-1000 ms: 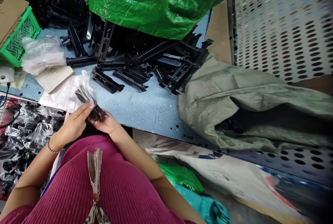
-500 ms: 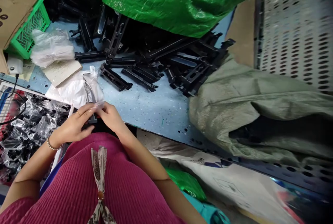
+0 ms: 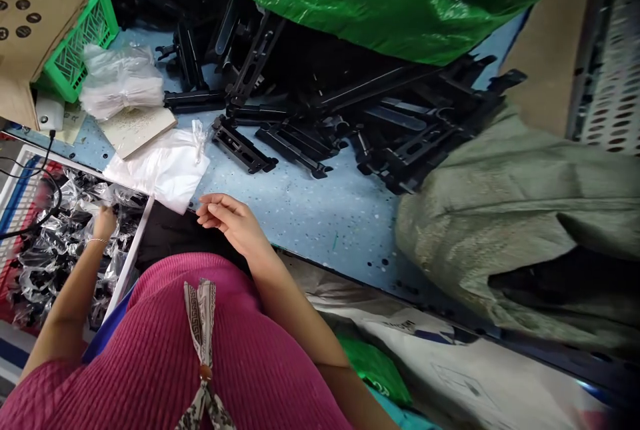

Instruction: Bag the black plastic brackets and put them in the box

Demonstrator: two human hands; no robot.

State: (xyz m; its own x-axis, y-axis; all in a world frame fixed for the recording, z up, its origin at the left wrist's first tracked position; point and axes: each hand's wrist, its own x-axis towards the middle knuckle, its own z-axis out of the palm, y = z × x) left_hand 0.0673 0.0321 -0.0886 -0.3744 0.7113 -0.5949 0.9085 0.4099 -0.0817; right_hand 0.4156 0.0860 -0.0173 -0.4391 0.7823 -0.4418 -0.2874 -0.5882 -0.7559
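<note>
My left hand [image 3: 105,223] reaches down into a white basket [image 3: 131,253] at the left, over a heap of black parts in clear plastic bags [image 3: 55,243]. Its fingers are mostly hidden, so its grip does not show. By the table's front edge my right hand [image 3: 233,222] hovers with loosely bent fingers and nothing in them. Just left of it lies a stack of white plastic bags [image 3: 173,173]. Several black bracket-like parts with slots [image 3: 243,143] lie farther back on the blue speckled table [image 3: 300,207].
A large green sack [image 3: 360,3] covers the back of the pile. An olive woven sack [image 3: 480,197] bulges over the right side. A green basket [image 3: 83,50], cardboard [image 3: 45,10], a bundle of clear bags [image 3: 120,80] and a board [image 3: 137,130] sit back left.
Both hands were together at the table edge on a black part in a clear bag. My left hand has moved left into the basket; my right hand has come away without the part.
</note>
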